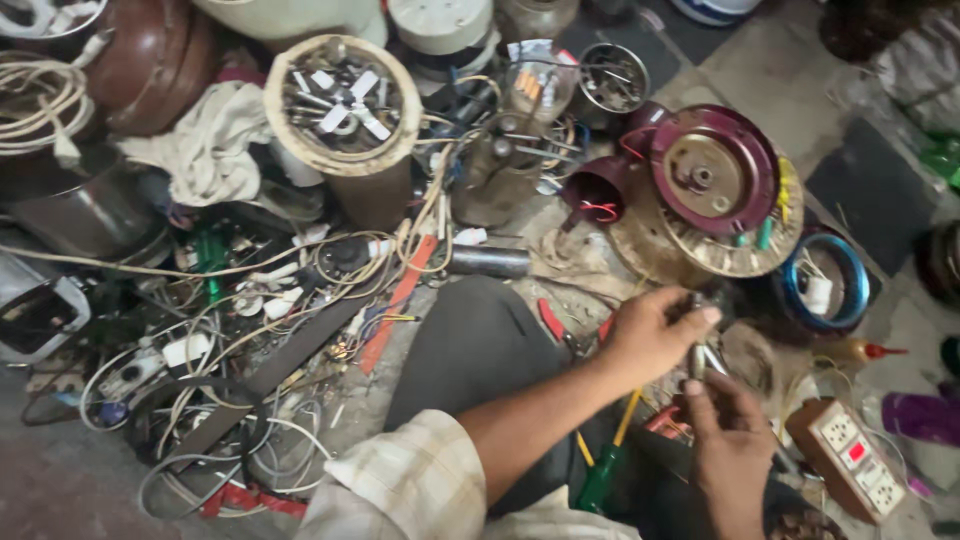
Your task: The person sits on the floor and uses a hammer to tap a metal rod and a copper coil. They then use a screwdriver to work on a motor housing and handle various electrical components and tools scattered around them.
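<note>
My left hand (648,335) reaches in from the lower middle, its fingers closed round the top of a small dark metal part (697,352). From below, my right hand (728,430) pinches the lower end of the same part. Both hands hover just in front of a maroon motor housing (712,172), which lies on a round winding disc (745,250). A checked sleeve (405,485) covers my left arm. What exactly the small part is stays unclear.
Tangled wires (240,330) and scrap cover the floor at left. A cylinder holding metal bits (345,105), a tin of screws (612,75), a blue ring (828,282), a socket box (850,455), a green-handled screwdriver (605,470) and red pliers (555,322) lie around.
</note>
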